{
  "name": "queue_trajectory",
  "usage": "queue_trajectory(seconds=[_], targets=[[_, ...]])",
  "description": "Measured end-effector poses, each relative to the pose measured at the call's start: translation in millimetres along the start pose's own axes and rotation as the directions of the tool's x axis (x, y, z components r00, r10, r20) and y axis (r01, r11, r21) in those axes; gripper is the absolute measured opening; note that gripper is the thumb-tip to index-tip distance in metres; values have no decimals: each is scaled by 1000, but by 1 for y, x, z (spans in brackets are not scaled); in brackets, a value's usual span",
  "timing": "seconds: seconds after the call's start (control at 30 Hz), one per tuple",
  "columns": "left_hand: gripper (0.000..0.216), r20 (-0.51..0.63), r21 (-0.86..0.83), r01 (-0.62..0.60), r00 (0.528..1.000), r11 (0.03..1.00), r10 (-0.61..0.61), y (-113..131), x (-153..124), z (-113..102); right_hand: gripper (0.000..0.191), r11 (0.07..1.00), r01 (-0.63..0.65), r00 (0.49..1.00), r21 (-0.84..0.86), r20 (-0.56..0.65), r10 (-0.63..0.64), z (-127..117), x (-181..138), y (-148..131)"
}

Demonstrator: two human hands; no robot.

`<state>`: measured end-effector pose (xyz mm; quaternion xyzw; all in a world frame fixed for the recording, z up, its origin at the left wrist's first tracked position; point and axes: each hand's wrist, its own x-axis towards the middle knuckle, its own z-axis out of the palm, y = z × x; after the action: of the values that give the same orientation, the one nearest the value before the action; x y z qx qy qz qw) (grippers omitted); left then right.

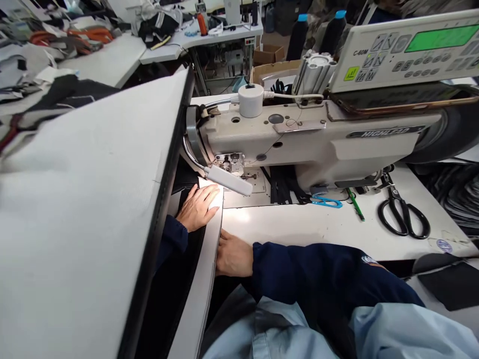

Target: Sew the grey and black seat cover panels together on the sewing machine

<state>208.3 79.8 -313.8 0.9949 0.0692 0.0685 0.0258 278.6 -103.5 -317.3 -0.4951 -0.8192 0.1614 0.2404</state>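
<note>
Beside the sewing machine (318, 144), left hand (199, 207) splayed flat on white material (200, 294), right hand (234, 255) at its edge — grip unclear

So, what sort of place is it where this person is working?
Probably a sewing workshop: there is a large sewing machine, scissors lie on its white table, and pieces of material are heaped on another table behind.

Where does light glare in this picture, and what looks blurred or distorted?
Head view: the lamp throws glare on the white material by the left hand; head view: orange cloth at upper left is soft; head view: control panel looks stretched.
</note>
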Motion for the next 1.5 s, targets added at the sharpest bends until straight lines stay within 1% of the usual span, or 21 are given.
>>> queue_trajectory(seconds=[0.03, 0.1, 0.2, 0.27, 0.4, 0.57, 0.7, 0.8, 0.87, 1.03, 1.07, 1.2, 1.27, 1.5], targets=[[49, -9, 8, 10, 1000, 1000, -10, 1, 0, 0, 19, 994, 7, 1000, -109, 23, -5, 0, 3, 2], [46, -24, 23, 24, 999, 999, -23, 4, 0, 0, 19, 968, 45, 996, -246, 83, -26, 0, 8, 3], [44, -38, 27, 28, 999, 999, -27, 7, 0, -2, 20, 950, 116, 977, -291, 205, -56, -2, 11, 1], [43, -46, 21, 21, 999, 1000, -20, 8, 1, -3, 21, 950, 133, 968, -283, 244, -63, -4, 12, 2], [43, -38, 3, -11, 999, 1000, 11, 8, 1, -3, 22, 962, 131, 978, -238, 188, -86, -3, 13, 3], [45, -44, -15, -24, 999, 1000, 24, 8, -1, -3, 21, 960, 147, 968, -238, 236, -90, -3, 14, 0], [45, -26, -19, 0, 1000, 1000, -1, 7, 0, -3, 22, 957, 155, 967, -247, 234, -96, -2, 13, -2], [46, -16, -26, 31, 999, 999, -31, 5, 1, -4, 22, 952, 184, 973, -245, 186, -140, 0, 11, -1], [46, -10, -36, 45, 999, 998, -46, 5, 2, -4, 21, 948, 186, 976, -257, 163, -147, 2, 11, -1], [47, -9, -62, 73, 997, 995, -73, 3, 2, -3, 21, 958, 158, 969, -240, 224, -104, 4, 10, -1], [47, -7, -64, 74, 997, 995, -74, 2, 3, -2, 21, 959, 160, 970, -235, 216, -109, 6, 10, 0], [48, 17, -66, 69, 998, 995, -68, -5, 4, 1, 21, 949, 179, 983, -261, 91, -160, 12, 9, 3], [49, 33, -68, 58, 998, 996, -56, -8, 5, 1, 22, 945, 179, 984, -272, 56, -170, 15, 7, 5], [47, 24, -58, 31, 999, 998, -30, -8, 10, -1, 20, 950, 196, 980, -243, 91, -178, 15, 6, 10]])
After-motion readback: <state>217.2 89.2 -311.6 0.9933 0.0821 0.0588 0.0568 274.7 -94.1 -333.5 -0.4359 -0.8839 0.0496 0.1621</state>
